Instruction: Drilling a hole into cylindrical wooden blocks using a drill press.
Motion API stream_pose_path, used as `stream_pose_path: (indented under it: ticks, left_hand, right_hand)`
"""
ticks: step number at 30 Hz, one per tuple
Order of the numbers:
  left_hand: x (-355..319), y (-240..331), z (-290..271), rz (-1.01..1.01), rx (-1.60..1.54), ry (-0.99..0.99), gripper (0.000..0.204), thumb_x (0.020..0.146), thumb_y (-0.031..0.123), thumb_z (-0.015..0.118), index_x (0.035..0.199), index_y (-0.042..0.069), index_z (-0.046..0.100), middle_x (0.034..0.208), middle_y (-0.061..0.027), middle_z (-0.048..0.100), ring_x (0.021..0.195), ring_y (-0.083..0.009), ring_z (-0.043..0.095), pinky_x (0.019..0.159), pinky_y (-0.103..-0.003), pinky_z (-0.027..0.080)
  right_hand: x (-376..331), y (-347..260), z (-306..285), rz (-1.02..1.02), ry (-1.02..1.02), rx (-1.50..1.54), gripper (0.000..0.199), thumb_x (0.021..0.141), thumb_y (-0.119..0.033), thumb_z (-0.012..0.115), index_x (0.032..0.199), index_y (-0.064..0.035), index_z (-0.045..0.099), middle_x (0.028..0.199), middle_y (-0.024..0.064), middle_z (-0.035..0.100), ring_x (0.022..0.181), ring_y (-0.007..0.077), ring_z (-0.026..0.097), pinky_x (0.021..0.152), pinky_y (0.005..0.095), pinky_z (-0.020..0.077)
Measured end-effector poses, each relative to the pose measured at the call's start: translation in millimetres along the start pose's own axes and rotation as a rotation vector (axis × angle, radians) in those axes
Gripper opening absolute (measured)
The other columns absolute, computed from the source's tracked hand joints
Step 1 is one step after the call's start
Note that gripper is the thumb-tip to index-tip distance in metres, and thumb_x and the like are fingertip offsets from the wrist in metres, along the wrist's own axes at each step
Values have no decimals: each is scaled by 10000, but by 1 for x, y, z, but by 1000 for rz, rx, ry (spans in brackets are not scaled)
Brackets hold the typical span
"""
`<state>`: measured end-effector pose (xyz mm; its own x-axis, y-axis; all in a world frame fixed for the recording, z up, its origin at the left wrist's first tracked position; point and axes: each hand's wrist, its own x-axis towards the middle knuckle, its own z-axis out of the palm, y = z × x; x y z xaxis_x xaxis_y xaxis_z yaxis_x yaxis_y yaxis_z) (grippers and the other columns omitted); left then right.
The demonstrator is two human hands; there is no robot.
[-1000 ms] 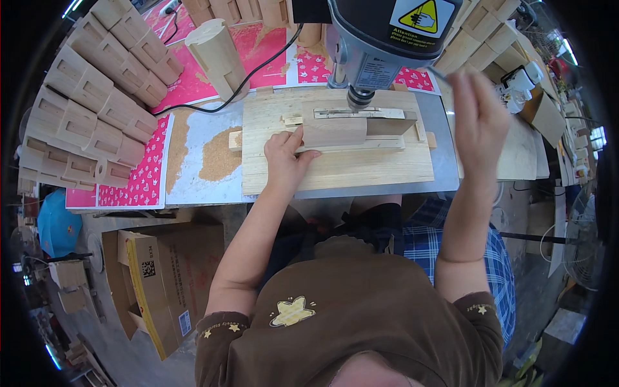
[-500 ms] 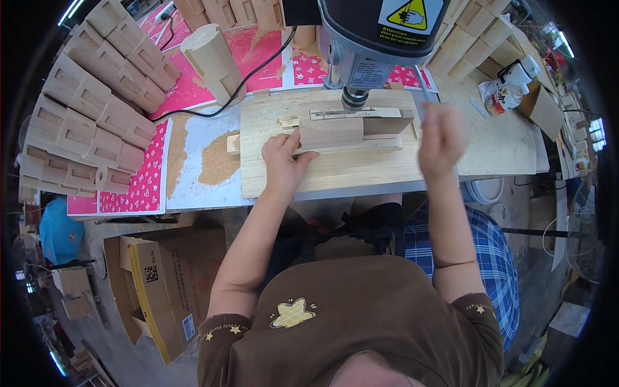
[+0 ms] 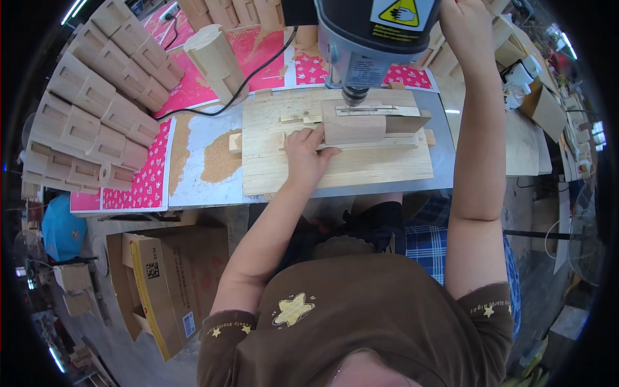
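Observation:
My left hand [image 3: 305,156] is at the left end of a pale wooden block [image 3: 353,127], fingers against its end and thumb along its near lower edge. The block, with a slot along its top, lies in a wooden jig [image 3: 271,171] on the bench. Right above it hangs the chuck [image 3: 354,95] of a drill press [image 3: 371,45]; whether a bit touches the wood cannot be made out. My right hand [image 3: 463,16] is raised at the right side of the drill press head, fingers curled, its grip partly hidden at the picture's top edge.
Stacked wooden pieces with recesses [image 3: 97,97] fill the bench's left side. One cylindrical wooden piece [image 3: 216,61] stands apart, near a black cable [image 3: 258,71]. Sawdust [image 3: 221,158] lies left of the jig. A cardboard box [image 3: 171,284] is on the floor; bottles [image 3: 516,87] stand at right.
My right hand has gone up and away from beside the jig to the drill press's side. The block and my left hand have shifted right under the chuck.

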<state>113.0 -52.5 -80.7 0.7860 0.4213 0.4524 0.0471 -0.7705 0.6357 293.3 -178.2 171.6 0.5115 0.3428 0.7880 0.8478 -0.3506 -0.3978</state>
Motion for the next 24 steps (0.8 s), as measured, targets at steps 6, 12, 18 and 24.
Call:
stream_pose_path:
  ticks: [6,12,18,24]
  left_hand:
    - [-3,-4,-5,11,35,-1,556,581,272,790,1074,66,637,757,-28,556,795,-240,514,785,-385,346]
    - [1,3,-5,60,68,52,527,555,222,808,1050,110,663,731,-41,572,749,-243,532,730,-377,376]
    - [0,1,-1,31,63,-7,554,603,288,782,1098,87,632,769,-17,559,813,-231,504,809,-390,336]
    - [-2,-2,-6,17,68,-10,565,595,291,789,1099,89,633,775,-20,563,818,-233,508,823,-386,333]
  right_hand:
    - [-80,-22,-33,6,-132,17,216,910,-136,511,832,36,616,639,38,513,592,88,459,563,236,364]
    - [-164,0,5,-11,-10,124,74,819,-42,574,825,-11,641,618,61,522,576,223,498,638,325,406]
    - [-170,22,29,-165,86,154,58,795,-21,574,806,-9,630,618,79,514,564,243,508,624,343,415]
    - [-94,-20,-14,-37,128,135,160,888,-104,532,807,10,610,676,89,547,618,159,527,589,288,421]
